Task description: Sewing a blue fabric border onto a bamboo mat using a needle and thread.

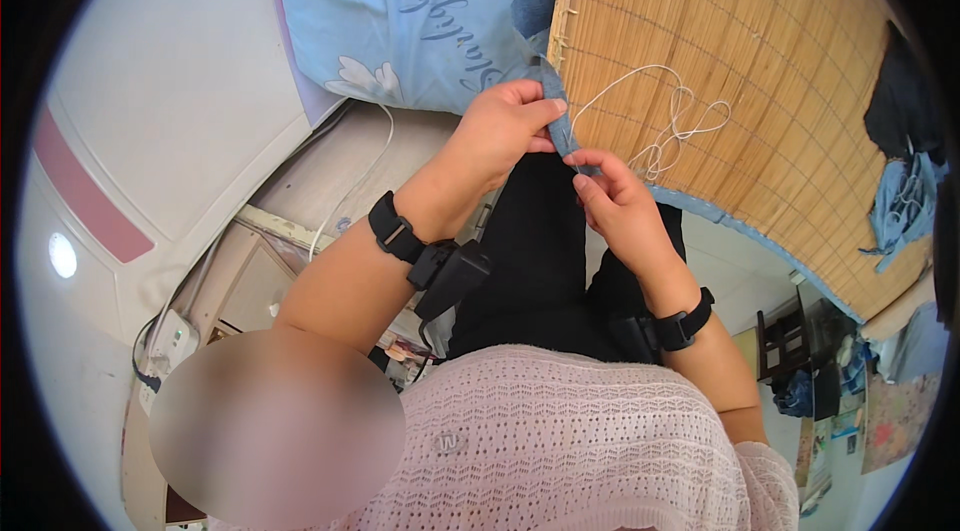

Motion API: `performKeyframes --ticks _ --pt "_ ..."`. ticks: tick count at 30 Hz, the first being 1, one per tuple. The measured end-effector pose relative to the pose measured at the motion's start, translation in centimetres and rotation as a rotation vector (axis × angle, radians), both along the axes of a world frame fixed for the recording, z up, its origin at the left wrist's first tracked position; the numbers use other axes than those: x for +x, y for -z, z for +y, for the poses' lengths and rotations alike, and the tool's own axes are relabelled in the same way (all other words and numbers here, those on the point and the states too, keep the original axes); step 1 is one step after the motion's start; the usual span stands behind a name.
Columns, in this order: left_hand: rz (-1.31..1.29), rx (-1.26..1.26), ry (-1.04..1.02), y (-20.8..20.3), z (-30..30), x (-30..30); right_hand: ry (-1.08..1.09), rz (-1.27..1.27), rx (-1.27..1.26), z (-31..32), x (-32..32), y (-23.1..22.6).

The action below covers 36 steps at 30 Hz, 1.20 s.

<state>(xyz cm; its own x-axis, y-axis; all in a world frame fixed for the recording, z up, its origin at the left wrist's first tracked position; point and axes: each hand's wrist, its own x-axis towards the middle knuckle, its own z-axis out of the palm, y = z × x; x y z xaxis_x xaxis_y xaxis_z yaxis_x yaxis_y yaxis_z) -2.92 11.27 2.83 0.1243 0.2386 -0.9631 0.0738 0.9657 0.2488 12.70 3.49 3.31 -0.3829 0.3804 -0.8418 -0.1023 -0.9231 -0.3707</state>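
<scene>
Head view: left hand (505,126) held a blue denim strip (556,116) pinched between thumb and fingers; right hand (622,199), fingertips drawn narrow, pinched the strip's near end, just below and right of the left hand; whether it also gripped a needle was too small to tell. White thread (681,135) ran from the strip and lay in loose loops above and right of the right hand, on a bamboo mat (790,81). Blue pillow (400,21) above-left of the left hand; black trousers (530,241) below both hands.
</scene>
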Motion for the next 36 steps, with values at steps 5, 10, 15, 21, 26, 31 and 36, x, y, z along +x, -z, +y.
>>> performKeyframes --ticks 5,10,15,21,26,31,36 --pt "-0.005 0.022 -0.01 0.4 -0.3 -0.3 0.05 0.055 -0.059 0.1 0.0 -0.4" --pt "-0.012 0.007 -0.019 0.4 -0.2 -0.2 0.116 0.131 -0.107 -0.5 -0.1 -0.3" --pt "-0.002 -0.001 0.0 0.3 -0.2 -0.2 0.128 0.14 -0.139 -0.2 -0.1 -0.4" --pt "-0.002 0.043 0.043 0.8 -0.4 -0.4 0.277 0.269 -0.353 1.2 0.6 -0.2" --pt "0.051 0.072 0.131 0.9 -0.3 -0.3 0.259 0.199 -0.416 2.4 0.5 -0.1" --pt "0.055 0.097 0.163 1.4 -0.2 -0.6 0.224 0.161 -0.421 3.3 0.5 0.1" --pt "0.069 0.094 0.172 1.5 -0.1 -0.4 0.151 0.149 -0.381 3.4 0.7 0.7"
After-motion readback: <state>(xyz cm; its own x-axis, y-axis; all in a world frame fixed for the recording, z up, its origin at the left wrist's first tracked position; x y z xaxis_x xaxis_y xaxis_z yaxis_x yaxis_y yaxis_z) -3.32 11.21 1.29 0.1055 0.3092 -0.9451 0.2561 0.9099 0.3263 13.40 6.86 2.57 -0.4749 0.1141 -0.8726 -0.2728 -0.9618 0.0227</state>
